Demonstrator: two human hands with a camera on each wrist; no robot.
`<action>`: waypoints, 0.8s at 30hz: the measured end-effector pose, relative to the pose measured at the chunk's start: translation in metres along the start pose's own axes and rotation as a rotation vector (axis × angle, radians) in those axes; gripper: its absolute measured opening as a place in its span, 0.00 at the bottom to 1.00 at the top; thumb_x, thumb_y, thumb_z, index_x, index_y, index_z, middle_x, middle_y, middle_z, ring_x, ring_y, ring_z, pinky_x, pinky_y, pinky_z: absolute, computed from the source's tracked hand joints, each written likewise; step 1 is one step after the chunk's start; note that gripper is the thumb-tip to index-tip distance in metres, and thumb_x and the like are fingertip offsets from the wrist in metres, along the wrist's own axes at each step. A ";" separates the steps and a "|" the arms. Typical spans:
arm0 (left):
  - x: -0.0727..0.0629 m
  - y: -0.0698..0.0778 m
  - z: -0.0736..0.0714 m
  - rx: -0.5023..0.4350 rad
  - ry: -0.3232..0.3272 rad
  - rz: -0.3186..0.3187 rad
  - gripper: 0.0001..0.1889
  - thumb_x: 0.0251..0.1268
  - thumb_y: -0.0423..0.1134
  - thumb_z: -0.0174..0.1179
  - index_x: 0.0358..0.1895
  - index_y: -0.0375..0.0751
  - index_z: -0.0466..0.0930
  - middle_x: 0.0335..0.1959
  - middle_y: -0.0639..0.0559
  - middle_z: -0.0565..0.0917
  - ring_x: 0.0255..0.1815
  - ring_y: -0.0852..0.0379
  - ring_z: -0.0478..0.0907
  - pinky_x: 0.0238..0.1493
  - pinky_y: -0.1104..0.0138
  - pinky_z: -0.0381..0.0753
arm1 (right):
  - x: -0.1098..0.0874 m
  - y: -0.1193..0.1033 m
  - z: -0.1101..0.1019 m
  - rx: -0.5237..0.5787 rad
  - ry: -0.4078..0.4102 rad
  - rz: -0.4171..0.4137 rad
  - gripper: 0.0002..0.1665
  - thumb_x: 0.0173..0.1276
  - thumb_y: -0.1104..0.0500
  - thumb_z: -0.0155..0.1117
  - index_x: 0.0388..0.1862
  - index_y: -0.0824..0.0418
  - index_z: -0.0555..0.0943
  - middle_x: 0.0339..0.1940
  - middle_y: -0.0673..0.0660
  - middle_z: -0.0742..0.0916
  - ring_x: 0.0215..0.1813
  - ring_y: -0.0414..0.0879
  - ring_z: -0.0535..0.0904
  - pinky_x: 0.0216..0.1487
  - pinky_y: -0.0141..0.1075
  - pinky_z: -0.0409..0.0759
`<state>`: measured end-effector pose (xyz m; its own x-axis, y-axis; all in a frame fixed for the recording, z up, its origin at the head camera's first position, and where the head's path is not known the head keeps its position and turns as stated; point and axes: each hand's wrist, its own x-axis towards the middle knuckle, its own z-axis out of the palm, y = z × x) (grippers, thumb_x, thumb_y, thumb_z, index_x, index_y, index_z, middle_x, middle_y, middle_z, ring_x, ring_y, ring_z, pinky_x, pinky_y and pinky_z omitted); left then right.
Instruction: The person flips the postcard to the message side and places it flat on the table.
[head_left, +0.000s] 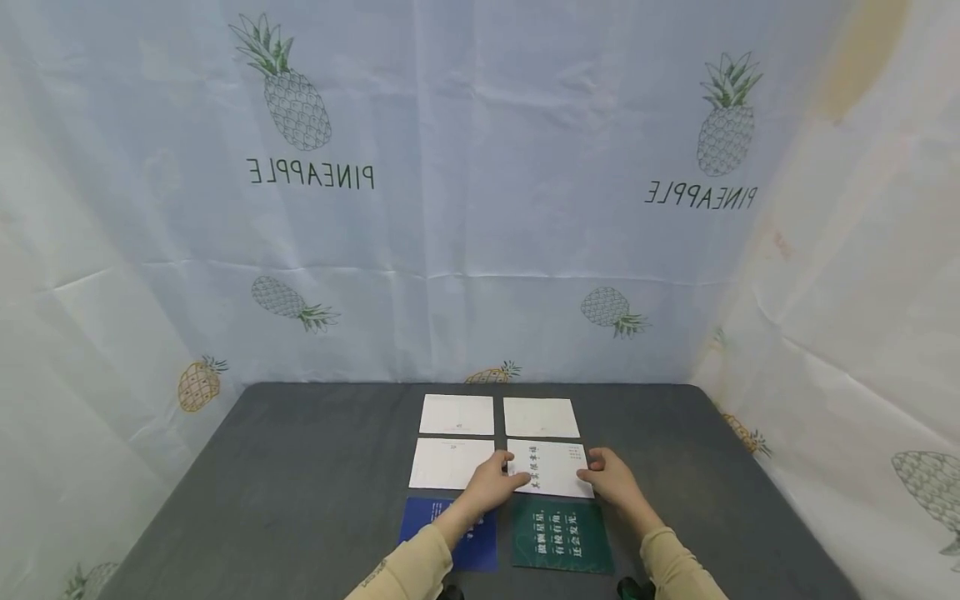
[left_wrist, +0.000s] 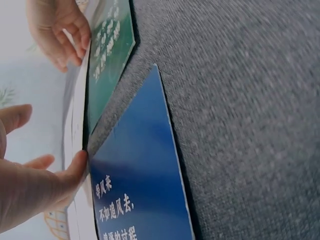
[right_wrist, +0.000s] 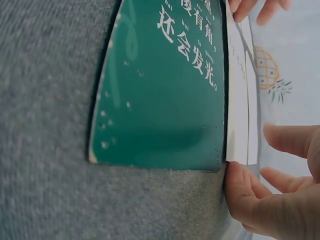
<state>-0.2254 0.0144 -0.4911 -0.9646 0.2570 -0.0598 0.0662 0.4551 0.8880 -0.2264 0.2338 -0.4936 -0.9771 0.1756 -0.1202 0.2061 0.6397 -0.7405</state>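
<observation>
White, rectangular card with black brush-style lettering [head_left: 555, 468] lies on the dark grey, fabric-covered tabletop [head_left: 300, 500], between a mostly blank white card [head_left: 542, 417] behind and a dark green card with white characters [head_left: 564, 546] nearer the person. The left hand [head_left: 489, 483] and right hand [head_left: 613, 478] are relaxed, clasping nothing — their thumbs touch the lettered card's two ends. It looks slightly turned, so the step seems to be straightening it. Even, light pressure from both sides should serve best — keep it flat, match the gaps, and avoid nudging the green card.
</observation>
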 end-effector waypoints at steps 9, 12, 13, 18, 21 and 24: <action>0.002 0.001 0.000 -0.146 0.058 -0.047 0.20 0.64 0.36 0.52 0.57 0.29 0.70 0.56 0.27 0.74 0.60 0.33 0.70 0.56 0.45 0.71 | 0.000 0.002 0.002 0.055 0.037 0.013 0.29 0.59 0.66 0.59 0.59 0.76 0.67 0.49 0.74 0.79 0.50 0.64 0.76 0.46 0.51 0.77; 0.003 0.002 0.000 -0.177 0.082 -0.051 0.19 0.64 0.34 0.52 0.57 0.30 0.71 0.56 0.30 0.75 0.60 0.35 0.71 0.56 0.48 0.72 | -0.001 0.002 0.001 0.097 0.056 0.024 0.27 0.60 0.68 0.57 0.59 0.77 0.68 0.48 0.74 0.79 0.48 0.62 0.76 0.44 0.47 0.78; 0.004 0.002 0.000 -0.188 0.092 -0.053 0.19 0.64 0.34 0.52 0.56 0.30 0.72 0.56 0.31 0.75 0.60 0.36 0.71 0.56 0.49 0.73 | -0.001 0.002 0.000 0.115 0.064 0.029 0.27 0.60 0.68 0.57 0.59 0.76 0.68 0.47 0.73 0.79 0.47 0.60 0.76 0.43 0.45 0.78; 0.008 0.003 -0.001 -0.215 0.161 -0.037 0.19 0.60 0.31 0.55 0.55 0.31 0.74 0.52 0.37 0.79 0.57 0.40 0.74 0.53 0.55 0.77 | -0.001 -0.002 -0.002 0.201 0.109 0.014 0.24 0.62 0.67 0.56 0.57 0.75 0.70 0.47 0.70 0.78 0.46 0.57 0.74 0.40 0.37 0.77; 0.010 0.002 -0.002 -0.217 0.206 -0.023 0.20 0.55 0.30 0.58 0.53 0.31 0.76 0.46 0.40 0.81 0.50 0.44 0.78 0.48 0.59 0.79 | -0.001 -0.004 -0.003 0.234 0.133 0.006 0.23 0.64 0.65 0.55 0.57 0.74 0.72 0.48 0.69 0.78 0.48 0.56 0.74 0.42 0.36 0.76; 0.012 0.001 -0.002 -0.219 0.248 -0.012 0.19 0.52 0.30 0.61 0.50 0.32 0.78 0.40 0.44 0.82 0.41 0.52 0.79 0.42 0.63 0.80 | -0.002 -0.006 -0.004 0.249 0.151 0.010 0.23 0.65 0.64 0.54 0.58 0.73 0.72 0.49 0.69 0.78 0.49 0.56 0.73 0.44 0.35 0.76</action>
<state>-0.2373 0.0166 -0.4901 -0.9995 0.0253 0.0180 0.0239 0.2560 0.9664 -0.2252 0.2325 -0.4867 -0.9524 0.3020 -0.0422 0.1776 0.4370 -0.8817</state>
